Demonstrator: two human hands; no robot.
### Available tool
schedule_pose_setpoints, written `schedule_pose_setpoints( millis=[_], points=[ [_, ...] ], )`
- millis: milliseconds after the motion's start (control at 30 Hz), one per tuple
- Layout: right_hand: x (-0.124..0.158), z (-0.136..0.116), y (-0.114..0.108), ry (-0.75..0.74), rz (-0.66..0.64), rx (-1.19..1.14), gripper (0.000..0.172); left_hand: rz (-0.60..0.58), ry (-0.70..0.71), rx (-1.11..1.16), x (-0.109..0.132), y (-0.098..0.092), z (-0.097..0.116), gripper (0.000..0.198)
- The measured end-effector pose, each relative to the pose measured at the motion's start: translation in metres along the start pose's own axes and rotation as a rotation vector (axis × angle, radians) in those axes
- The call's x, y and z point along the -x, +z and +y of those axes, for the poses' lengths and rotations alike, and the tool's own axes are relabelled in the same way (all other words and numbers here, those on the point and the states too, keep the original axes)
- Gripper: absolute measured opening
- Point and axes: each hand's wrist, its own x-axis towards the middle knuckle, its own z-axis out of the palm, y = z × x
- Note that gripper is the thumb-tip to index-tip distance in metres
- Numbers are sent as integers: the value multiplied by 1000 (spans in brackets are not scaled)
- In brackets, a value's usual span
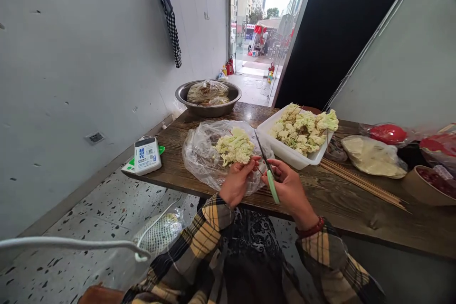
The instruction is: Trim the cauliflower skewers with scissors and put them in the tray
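Note:
A pale cauliflower piece (235, 146) is over a clear plastic bag (199, 152) spread on the table. My left hand (238, 181) is closed at the cauliflower's near right edge, thumb and fingers pinched together. A thin reddish-brown stick or stem (259, 170) shows between my two hands; which hand holds it is hard to see. My right hand (288, 189) grips green-handled scissors (272, 185), their dark blades pointing up and away to the left. Just beyond it, a white plastic tub (302, 164) is heaped with cauliflower florets (301, 128).
Bamboo skewers (363, 184) lie to the right, near bagged pale food (374, 156) and a paper bowl (427, 189). A metal basin (208, 111) with bagged food stands at the far left. A white payment device (147, 156) sits at the table's left corner.

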Motion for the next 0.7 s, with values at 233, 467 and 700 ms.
schedule_pose_setpoints(
  millis=[233, 467, 700],
  points=[
    [1, 3, -20, 28, -33, 55, 48, -311, -162, -50, 8, -27, 25, 35],
    [11, -6, -27, -165, -80, 458, 33, -149, -201, 114, 6, -68, 32, 47],
    [10, -20, -42, -547, -344, 851, 39, -85, -184, -21, 8, -65, 38, 52]
  ],
)
